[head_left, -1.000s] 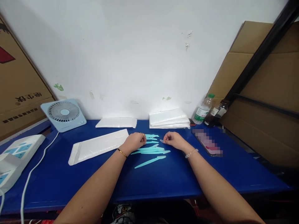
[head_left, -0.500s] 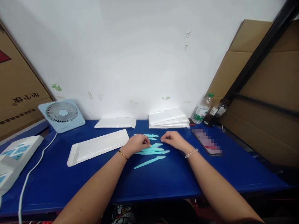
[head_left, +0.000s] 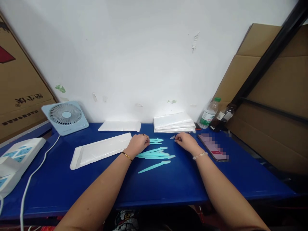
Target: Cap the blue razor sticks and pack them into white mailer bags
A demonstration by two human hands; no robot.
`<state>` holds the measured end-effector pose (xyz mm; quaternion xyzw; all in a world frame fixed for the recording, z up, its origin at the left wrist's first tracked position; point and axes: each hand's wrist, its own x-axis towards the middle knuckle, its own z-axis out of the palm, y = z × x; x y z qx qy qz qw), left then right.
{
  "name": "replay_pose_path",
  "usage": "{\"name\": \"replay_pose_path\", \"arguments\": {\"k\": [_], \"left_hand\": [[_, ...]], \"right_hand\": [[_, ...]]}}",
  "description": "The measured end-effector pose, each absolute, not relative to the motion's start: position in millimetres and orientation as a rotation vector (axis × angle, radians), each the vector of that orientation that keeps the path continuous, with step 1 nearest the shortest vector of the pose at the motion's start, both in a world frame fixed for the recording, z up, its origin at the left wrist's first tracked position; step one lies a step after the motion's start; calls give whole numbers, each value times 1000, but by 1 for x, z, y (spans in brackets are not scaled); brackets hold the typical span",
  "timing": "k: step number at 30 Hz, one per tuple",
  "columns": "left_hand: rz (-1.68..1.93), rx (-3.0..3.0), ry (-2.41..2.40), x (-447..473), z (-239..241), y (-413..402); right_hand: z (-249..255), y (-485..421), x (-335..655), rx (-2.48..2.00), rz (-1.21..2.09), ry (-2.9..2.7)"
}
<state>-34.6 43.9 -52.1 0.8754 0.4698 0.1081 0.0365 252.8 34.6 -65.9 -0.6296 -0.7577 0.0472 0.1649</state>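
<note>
Several slim teal plastic sticks [head_left: 155, 155] lie in a loose pile on the blue table [head_left: 168, 183]. My left hand [head_left: 138, 143] rests closed at the pile's left end, its fingers pinching one teal stick [head_left: 155, 140] by the tip. My right hand [head_left: 184, 141] sits to the right of the pile, fingers pinched on a small pale piece [head_left: 172, 137] that pokes out to the left. A single teal stick [head_left: 154, 166] lies apart, nearest me.
A long white padded envelope [head_left: 101, 149] lies left of my left hand, another flat one [head_left: 119, 126] and a stack of white packs [head_left: 173, 122] by the wall. A phone [head_left: 213, 146], two bottles [head_left: 209, 113], a small fan [head_left: 65, 116] and a white device [head_left: 14, 158] with a cable stand around.
My right hand has drawn away from the pile toward the back right, carrying the small pale piece. My left hand shifted slightly back, still at the sticks' left end.
</note>
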Motion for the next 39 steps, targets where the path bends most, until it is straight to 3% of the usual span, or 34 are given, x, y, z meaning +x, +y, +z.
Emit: {"name": "replay_pose_path", "arguments": {"k": [4,13,19,39], "left_hand": [[325,2618,1392,-35,-52,42],[323,2526,1349,-36,-53,39],[351,2500,1367,-33,-54,38],[356,2542,1377,-28,-51,37]], "right_hand": [[-60,31,247,-1740,143,-2195],[-60,24,242,-1635,803,-2034],[-64,26,240,-1474,529,-2184],[-67,26,227,-1354,749,-2154]]}}
